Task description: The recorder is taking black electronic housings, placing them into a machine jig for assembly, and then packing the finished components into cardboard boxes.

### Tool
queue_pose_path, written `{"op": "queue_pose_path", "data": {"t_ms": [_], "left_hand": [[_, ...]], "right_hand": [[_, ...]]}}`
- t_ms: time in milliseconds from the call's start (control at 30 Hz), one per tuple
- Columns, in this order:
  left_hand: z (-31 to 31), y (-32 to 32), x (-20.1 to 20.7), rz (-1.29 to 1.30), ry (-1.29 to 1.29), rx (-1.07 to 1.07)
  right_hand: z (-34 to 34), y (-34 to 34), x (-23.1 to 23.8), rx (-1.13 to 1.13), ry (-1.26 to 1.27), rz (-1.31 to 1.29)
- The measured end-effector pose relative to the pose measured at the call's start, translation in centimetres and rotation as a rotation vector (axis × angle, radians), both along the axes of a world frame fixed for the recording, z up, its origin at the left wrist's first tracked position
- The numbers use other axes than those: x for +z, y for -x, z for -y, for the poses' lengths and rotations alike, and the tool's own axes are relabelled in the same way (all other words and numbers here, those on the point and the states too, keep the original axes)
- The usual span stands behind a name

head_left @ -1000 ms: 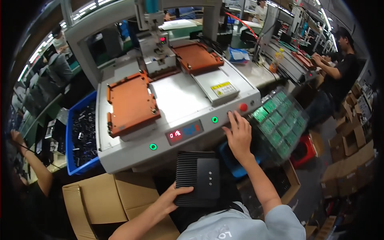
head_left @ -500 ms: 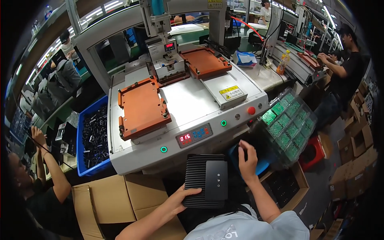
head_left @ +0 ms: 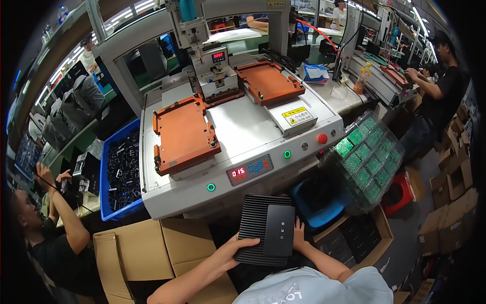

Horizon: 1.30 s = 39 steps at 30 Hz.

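A flat black ribbed device housing (head_left: 253,223), with a smoother raised panel bearing three small marks, is held tilted in front of my body. My left hand (head_left: 234,248) grips its left edge, thumb on top and the other fingers hidden underneath. Close against the right edge is my right hand (head_left: 299,235), its fingers partly hidden by the housing, so I cannot tell whether it grips. Just beyond stands a white bench machine (head_left: 195,187) with a left orange fixture (head_left: 185,134) and a right orange fixture (head_left: 271,81), neither with a housing on it.
A blue bin (head_left: 104,190) of small dark parts stands left of the machine. Cardboard (head_left: 136,251) lies at lower left. To the right are a blue stool (head_left: 321,215), stacked clear trays (head_left: 367,162) with green contents, and an open carton (head_left: 382,238) of black parts. Co-workers are on both sides.
My right hand has come down and left, from raised above the stool to the housing's right edge. The housing has shifted slightly right in view. My left hand keeps its grip.
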State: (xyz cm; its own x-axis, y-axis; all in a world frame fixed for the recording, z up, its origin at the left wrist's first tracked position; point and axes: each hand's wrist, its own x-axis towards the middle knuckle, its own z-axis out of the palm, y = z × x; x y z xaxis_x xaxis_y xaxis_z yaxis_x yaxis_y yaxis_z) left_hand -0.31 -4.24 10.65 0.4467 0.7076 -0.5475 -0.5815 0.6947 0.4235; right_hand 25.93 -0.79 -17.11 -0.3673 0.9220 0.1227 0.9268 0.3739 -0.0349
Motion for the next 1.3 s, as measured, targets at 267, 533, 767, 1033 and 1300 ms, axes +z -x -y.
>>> {"op": "queue_pose_path", "data": {"t_ms": [267,533,767,1033,1300], "left_hand": [[0.3,0.1,-0.1,-0.023,0.016,-0.008],[-0.2,0.0,1.4,-0.038,-0.012,0.038],[-0.4,0.7,1.0,0.014,-0.009,0.013],[-0.8,2.2,1.6,0.45,-0.183,0.015],[-0.4,1.6,4.1,-0.209,-0.759,-0.035]], "right_hand": [[-0.3,0.3,-0.3,-0.022,-0.064,-0.03],[-2.1,-0.7,23.0,-0.188,0.337,-1.22],[-2.1,-0.9,31.5,0.661,-0.276,-0.353],[-2.5,1.7,32.5,0.759,-0.069,-0.773],[-3.4,1.1,35.2,0.007,0.701,-1.343]]}}
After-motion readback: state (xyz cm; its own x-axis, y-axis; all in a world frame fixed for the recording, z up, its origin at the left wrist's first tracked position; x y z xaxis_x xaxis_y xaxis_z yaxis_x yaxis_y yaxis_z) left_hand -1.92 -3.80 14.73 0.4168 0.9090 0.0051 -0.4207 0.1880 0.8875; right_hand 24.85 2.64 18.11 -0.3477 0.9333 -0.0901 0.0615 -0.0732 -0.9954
